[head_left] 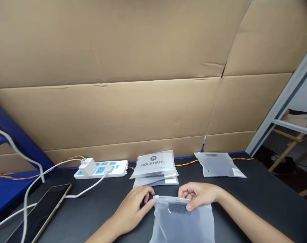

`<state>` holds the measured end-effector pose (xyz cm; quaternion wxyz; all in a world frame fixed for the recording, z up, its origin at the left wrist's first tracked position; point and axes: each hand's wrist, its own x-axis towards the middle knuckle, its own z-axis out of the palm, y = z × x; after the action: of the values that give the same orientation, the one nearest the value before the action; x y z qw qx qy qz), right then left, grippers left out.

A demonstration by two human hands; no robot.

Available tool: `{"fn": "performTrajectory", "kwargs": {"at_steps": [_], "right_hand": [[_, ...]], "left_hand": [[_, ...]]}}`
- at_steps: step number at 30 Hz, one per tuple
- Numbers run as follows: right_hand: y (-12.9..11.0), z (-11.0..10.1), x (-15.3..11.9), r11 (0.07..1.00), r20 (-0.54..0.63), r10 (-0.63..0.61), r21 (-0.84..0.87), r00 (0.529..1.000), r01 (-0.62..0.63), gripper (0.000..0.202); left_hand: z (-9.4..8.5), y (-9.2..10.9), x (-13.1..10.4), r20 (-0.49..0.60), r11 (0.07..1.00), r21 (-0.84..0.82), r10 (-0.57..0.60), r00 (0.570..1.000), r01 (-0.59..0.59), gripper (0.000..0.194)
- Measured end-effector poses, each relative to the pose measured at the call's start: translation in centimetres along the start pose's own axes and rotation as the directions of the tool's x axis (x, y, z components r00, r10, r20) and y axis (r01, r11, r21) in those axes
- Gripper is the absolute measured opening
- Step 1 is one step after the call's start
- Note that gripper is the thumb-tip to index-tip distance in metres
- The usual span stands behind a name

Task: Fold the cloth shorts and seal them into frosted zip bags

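A frosted plastic slider zip bag lies in front of me, its zip edge away from me and a dark printed block below it. My left hand is at the top left corner, thumb and forefinger closed about the white slider. On the right part of the zip edge, my right hand grips the bag, thumb in front and curled fingers behind. The bag's lower end runs out of view, and I cannot tell what is inside.
Behind the hands lies a stack of ROCKBROS bags. Another frosted bag is at the back right. To the left are a power strip with a plugged-in charger, white cables and a phone. A cardboard wall closes the back.
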<state>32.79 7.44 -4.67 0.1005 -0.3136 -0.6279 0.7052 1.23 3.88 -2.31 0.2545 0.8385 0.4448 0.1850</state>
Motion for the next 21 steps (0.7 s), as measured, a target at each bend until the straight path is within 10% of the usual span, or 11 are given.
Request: {"fn": "performTrajectory", "kwargs": {"at_steps": [11, 21], "right_hand": [[-1.5, 7.3, 2.8, 0.895, -0.186, -0.313, -0.386, 0.931, 0.224, 0.024], [-1.5, 0.8, -2.0, 0.981, 0.208, 0.144, -0.157, 0.967, -0.113, 0.021]], "left_hand": [[3.1, 2.3, -0.2, 0.182, 0.959, -0.276, -0.019, 0.983, 0.070, 0.029], [-0.8, -3.1, 0.9, 0.157, 0.832, -0.545, -0.015, 0.987, 0.099, 0.042]]}}
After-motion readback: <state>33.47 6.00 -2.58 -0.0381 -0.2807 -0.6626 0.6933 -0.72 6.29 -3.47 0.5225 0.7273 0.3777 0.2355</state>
